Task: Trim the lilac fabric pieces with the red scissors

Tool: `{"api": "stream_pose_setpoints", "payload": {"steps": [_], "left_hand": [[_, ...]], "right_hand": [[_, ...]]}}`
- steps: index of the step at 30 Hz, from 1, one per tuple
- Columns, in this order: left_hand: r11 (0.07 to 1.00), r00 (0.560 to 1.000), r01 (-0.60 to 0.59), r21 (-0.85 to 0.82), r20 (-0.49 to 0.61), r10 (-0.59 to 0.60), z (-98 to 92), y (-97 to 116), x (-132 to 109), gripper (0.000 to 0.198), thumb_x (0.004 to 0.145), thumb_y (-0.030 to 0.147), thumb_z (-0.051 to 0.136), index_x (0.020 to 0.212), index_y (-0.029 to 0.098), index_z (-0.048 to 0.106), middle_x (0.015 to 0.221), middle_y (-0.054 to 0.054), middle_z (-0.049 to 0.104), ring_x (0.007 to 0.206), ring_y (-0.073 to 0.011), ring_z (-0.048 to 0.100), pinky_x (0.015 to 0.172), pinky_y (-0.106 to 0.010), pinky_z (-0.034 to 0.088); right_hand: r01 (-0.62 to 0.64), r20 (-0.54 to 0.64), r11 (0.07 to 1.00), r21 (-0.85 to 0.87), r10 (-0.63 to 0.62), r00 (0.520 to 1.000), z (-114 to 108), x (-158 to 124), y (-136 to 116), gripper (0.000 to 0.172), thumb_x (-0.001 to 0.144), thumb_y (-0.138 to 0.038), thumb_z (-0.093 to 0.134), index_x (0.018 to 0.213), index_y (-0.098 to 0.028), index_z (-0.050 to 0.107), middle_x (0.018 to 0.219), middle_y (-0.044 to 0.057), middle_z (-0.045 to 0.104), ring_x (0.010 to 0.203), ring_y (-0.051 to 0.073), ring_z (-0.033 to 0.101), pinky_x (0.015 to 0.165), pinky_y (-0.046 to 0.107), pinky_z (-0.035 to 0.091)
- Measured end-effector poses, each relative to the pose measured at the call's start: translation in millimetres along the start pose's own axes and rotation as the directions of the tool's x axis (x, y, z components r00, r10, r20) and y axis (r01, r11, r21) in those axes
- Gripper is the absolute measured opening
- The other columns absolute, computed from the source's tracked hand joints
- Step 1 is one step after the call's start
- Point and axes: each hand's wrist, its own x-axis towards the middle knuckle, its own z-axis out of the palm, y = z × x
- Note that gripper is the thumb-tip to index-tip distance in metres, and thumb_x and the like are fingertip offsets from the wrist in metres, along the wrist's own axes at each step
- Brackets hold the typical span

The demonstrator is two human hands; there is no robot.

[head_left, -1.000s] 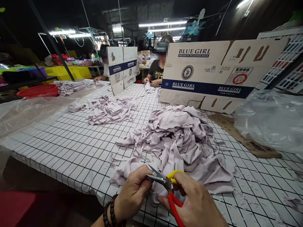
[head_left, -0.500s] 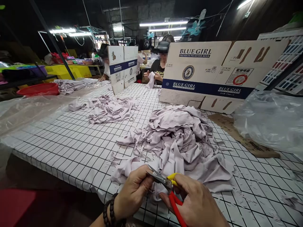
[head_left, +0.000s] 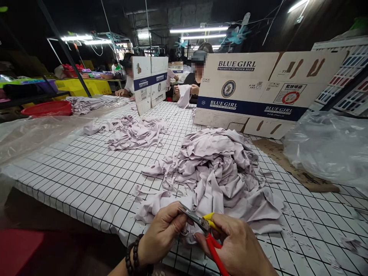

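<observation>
My right hand point(head_left: 240, 239) grips a pair of scissors point(head_left: 202, 222) with one yellow and one red handle. The blades point up and left and look closed in front of my left hand point(head_left: 165, 230). Thumb and fingers of that hand pinch the edge of a pale lilac cloth piece point(head_left: 188, 234) right at the blade tips; most of the pinched edge is hidden. Beyond both hands lies a large crumpled heap of the same lilac cloth point(head_left: 218, 165), its near pieces reaching up to my fingers.
Small scraps lie on the checked tablecloth point(head_left: 71, 172). A second cloth pile point(head_left: 135, 132) is farther left. Cardboard beer-box panels point(head_left: 241, 92) stand across the table, with a co-worker point(head_left: 195, 78) handling cloth behind. Clear plastic point(head_left: 330, 145) lies right; a red basin point(head_left: 47, 108) sits far left.
The scissor blades have gone from slightly parted to closed at my left fingertips. My hands barely moved. Across the table, the co-worker has spread the cloth between both hands.
</observation>
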Motion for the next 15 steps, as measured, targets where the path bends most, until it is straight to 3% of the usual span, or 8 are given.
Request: {"api": "stream_pose_setpoints", "payload": {"steps": [7,11,15], "left_hand": [[0.985,0.996,0.083,-0.151,0.018,-0.082,-0.3,-7,0,0.031,0.094,0.043,0.051,0.082,0.015,0.062,0.076,0.000,0.047,0.060,-0.0103,0.048,0.053,-0.022,0.041],[0.988,0.996,0.086,-0.125,-0.012,-0.089,-0.9,-6,3,0.033,0.093,0.044,0.052,0.080,0.015,0.062,0.073,0.000,0.048,0.060,-0.0102,0.048,0.055,-0.022,0.039],[0.994,0.995,0.092,-0.060,-0.019,-0.094,-3.1,-1,5,0.034,0.095,0.044,0.046,0.080,0.017,0.060,0.069,0.000,0.048,0.062,-0.0126,0.047,0.059,-0.024,0.039]], "right_hand": [[-0.047,0.095,0.994,0.095,0.038,0.995,6,6,3,0.047,0.075,-0.049,0.061,0.055,-0.022,0.029,0.049,-0.006,0.035,0.047,0.009,0.031,0.045,0.023,0.021],[-0.166,0.186,0.968,0.190,0.130,0.974,9,8,5,0.046,0.074,-0.045,0.060,0.052,-0.022,0.028,0.048,-0.006,0.029,0.049,0.009,0.028,0.045,0.024,0.019],[-0.230,0.264,0.899,0.372,0.135,0.955,3,8,11,0.041,0.076,-0.052,0.061,0.063,-0.022,0.038,0.059,-0.006,0.034,0.056,0.011,0.032,0.049,0.023,0.026]]}}
